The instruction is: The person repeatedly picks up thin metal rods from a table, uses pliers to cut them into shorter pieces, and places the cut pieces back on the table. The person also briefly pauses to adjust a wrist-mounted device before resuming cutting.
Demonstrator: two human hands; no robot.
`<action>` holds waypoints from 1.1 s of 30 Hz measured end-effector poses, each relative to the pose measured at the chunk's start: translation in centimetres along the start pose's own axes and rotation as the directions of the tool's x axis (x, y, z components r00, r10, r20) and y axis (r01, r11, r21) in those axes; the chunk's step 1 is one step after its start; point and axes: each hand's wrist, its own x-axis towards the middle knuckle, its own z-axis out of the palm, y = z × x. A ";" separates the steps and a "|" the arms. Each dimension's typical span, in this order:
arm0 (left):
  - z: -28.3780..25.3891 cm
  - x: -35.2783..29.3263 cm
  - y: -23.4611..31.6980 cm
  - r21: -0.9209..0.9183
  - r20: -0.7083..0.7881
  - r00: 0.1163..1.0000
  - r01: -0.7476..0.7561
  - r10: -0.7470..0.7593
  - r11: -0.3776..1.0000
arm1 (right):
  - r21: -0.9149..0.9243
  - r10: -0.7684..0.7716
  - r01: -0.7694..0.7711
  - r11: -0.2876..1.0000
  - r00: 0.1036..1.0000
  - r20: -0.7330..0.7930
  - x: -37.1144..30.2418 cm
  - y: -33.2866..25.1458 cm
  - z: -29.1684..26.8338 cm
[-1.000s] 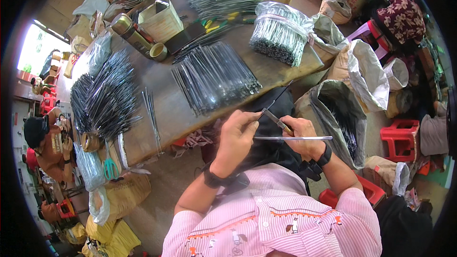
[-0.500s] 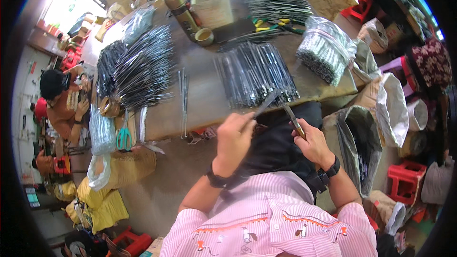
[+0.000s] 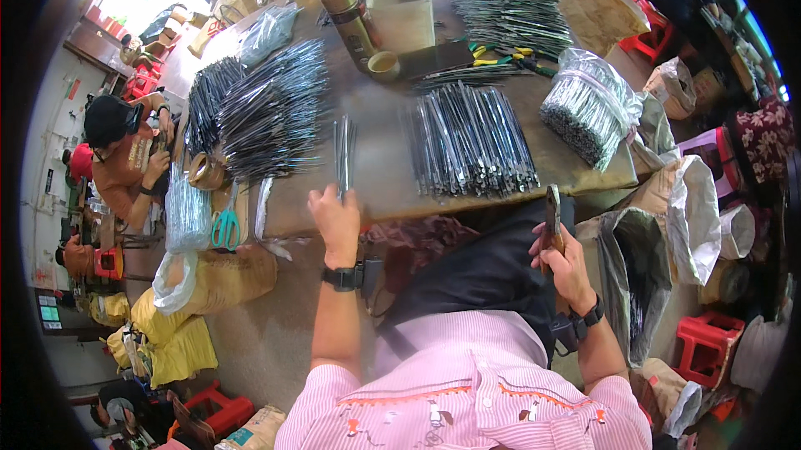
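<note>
My left hand [image 3: 336, 223] is at the table's near edge, its fingers curled around the near ends of a few thin, dark metal strips [image 3: 345, 150] lying side by side. Upright in my right hand [image 3: 567, 265] is a hand tool [image 3: 551, 215] with a narrow steel head and brownish grip; its exact kind is unclear. Between the hands, farther in, a wide row of flat metal strips [image 3: 474, 141] lies with its near ends at the edge. A large heap of strips [image 3: 275, 112] lies beyond my left hand.
The table [image 3: 380, 191] also bears a thermos [image 3: 346, 25], a cup [image 3: 385, 66], a white container [image 3: 402, 12], yellow-handled pliers [image 3: 501, 55] and a bagged bundle [image 3: 588, 108]. Teal scissors [image 3: 225, 227] hang at the left edge. An open sack [image 3: 634, 275] stands right; another person [image 3: 125, 158] sits left.
My left hand has moved left from the row's near side to the few strips. My right hand has drawn slightly right and away from the row, its tool now upright.
</note>
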 end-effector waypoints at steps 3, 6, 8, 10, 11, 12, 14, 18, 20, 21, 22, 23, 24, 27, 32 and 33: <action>1.0 -0.6 2.8 -0.102 0.030 0.996 -0.086 0.089 0.991 | 0.086 0.039 -0.046 0.995 0.997 0.072 -0.1 -0.5 -0.1; 2.7 -1.1 6.1 -0.269 0.161 0.981 -0.061 0.107 0.961 | 0.123 0.076 -0.083 0.989 0.995 0.058 -0.4 -0.7 -0.1; 3.9 -0.7 7.5 -0.230 0.233 0.966 -0.054 0.109 0.972 | 0.100 0.071 -0.077 0.992 0.995 0.064 -0.5 -0.7 -0.9; 4.7 0.0 7.9 -0.210 0.348 0.933 -0.022 0.095 0.978 | 0.111 0.066 -0.066 0.992 0.998 0.004 -0.3 -0.5 -2.1; 4.9 0.3 7.8 -0.225 0.348 0.932 -0.026 0.105 0.974 | 0.242 0.071 -0.061 0.968 0.997 -0.033 -0.3 -0.3 -3.0; 5.0 0.6 7.5 -0.232 0.362 0.927 -0.011 0.097 0.973 | 0.357 0.102 -0.069 0.932 0.992 -0.076 -0.2 0.1 -3.7; 4.9 1.0 6.6 -0.336 0.329 0.931 -0.040 0.157 0.941 | 0.663 0.010 0.038 0.747 0.998 -0.068 0.4 0.8 -5.5; 4.3 2.1 5.5 -0.545 0.644 0.765 0.467 -0.010 0.696 | 0.852 -0.036 0.186 0.489 0.980 -0.194 2.4 2.4 -8.5; 3.6 2.3 5.1 -0.602 0.772 0.634 0.715 0.033 0.355 | 0.851 -0.036 0.240 0.467 0.967 -0.252 3.3 2.7 -9.6; 3.0 2.1 4.9 -0.621 0.779 0.622 0.745 0.082 0.244 | 0.842 -0.031 0.219 0.493 0.972 -0.235 3.9 2.7 -10.3; 2.6 2.0 4.9 -0.627 0.779 0.615 0.753 0.123 0.201 | 0.805 0.022 0.201 0.558 0.966 -0.257 4.4 2.6 -10.6; 2.1 1.8 4.8 -0.614 0.789 0.605 0.772 0.104 0.164 | 0.706 0.016 0.217 0.674 0.951 -0.308 5.0 2.5 -11.0; 1.6 1.5 4.8 -0.600 0.800 0.592 0.791 0.095 0.120 | 0.589 0.048 0.207 0.781 0.921 -0.387 5.7 2.4 -11.2; 0.3 0.8 5.3 -0.600 0.797 0.592 0.798 0.120 0.053 | 0.317 0.005 0.191 0.929 0.851 -0.526 8.1 1.9 -11.5; -1.2 -0.5 7.1 -0.623 0.779 0.611 0.780 0.141 0.057 | 0.209 -0.068 0.238 0.948 0.798 -0.599 11.1 1.8 -11.4; -1.4 -0.8 7.3 -0.639 0.766 0.626 0.767 0.143 0.064 | 0.207 -0.048 0.217 0.954 0.792 -0.609 11.2 1.8 -11.4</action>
